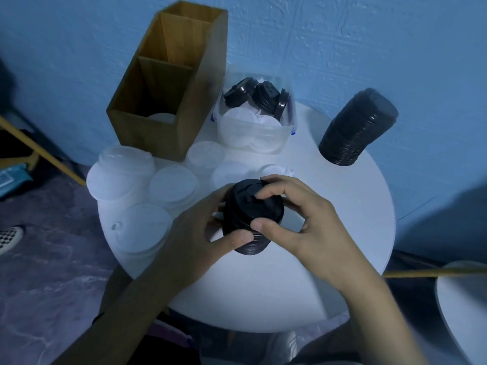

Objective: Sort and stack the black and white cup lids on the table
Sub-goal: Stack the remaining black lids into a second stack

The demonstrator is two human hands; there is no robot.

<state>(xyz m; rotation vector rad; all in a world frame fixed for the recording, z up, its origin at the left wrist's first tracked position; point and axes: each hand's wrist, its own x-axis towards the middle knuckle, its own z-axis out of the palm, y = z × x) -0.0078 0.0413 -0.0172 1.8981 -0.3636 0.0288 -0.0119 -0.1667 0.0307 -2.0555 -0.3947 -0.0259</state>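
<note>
A short stack (251,219) of black plastic lids, ribbed down its side where the rims nest, stands near the table's middle, between both hands. The top lid is domed, with a small raised sip tab. The left hand (205,233) wraps it from the left, thumb pressed flat to the ribbed side and fingers curled round the far edge. The right hand (297,222) pinches it from the right, with the thumb on the side just beside the left thumb and the forefinger bent over the top lid.

A taller black stack (358,127) stands well apart at the far right. A clear plastic tub (289,119) at the back holds loose black lids (253,94) tipped on edge over white ones (237,119). Beside it a tall wooden box (147,133), smooth-grained and split by a divider, has a white lid (160,118) at the bottom of its near compartment. Translucent white lids (172,187), round and shallow, lie singly and in low piles on the table's left side; one pile (123,172) overhangs the edge.

The table (263,285) is round, white and matte. Behind it is a blue wall (369,35) with a rough raised pattern. The floor (52,272) is grey-purple with marbled veins, and a checkered shoe (10,235) shows at the left edge.
</note>
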